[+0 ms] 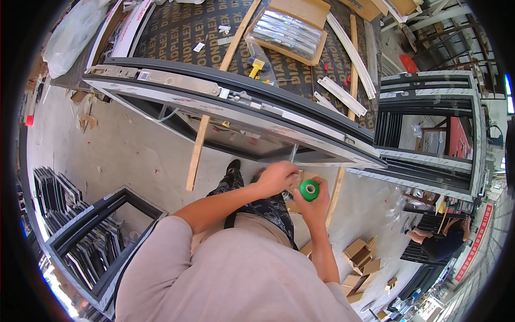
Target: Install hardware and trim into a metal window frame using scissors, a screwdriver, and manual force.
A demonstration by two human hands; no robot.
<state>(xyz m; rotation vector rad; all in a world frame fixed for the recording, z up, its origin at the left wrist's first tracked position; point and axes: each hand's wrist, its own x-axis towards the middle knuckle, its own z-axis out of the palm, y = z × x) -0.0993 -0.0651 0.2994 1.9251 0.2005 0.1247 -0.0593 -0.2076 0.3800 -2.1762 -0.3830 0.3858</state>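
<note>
My right hand point(317, 204) is closed round a roll of green tape point(307, 196) in front of my body. To its left, my left hand point(276, 178) has its fingers bent together as in a pinch; what they hold, if anything, is too small to make out. Just beyond both hands lies a large dark window frame point(300, 98) with metal fittings along its edge and white film on its side. A thin metal rod point(294, 153) on that frame comes down close to my left fingertips.
Wooden strips point(197, 155) stick out under the frame toward me. On the worktable point(177, 32) are a cardboard box point(287, 29) of wrapped metal parts, a yellow-handled tool point(258, 66) and white profiles point(342, 95). Frames point(102, 214) stand at left; cartons point(360, 252) and another person point(445, 241) are at right.
</note>
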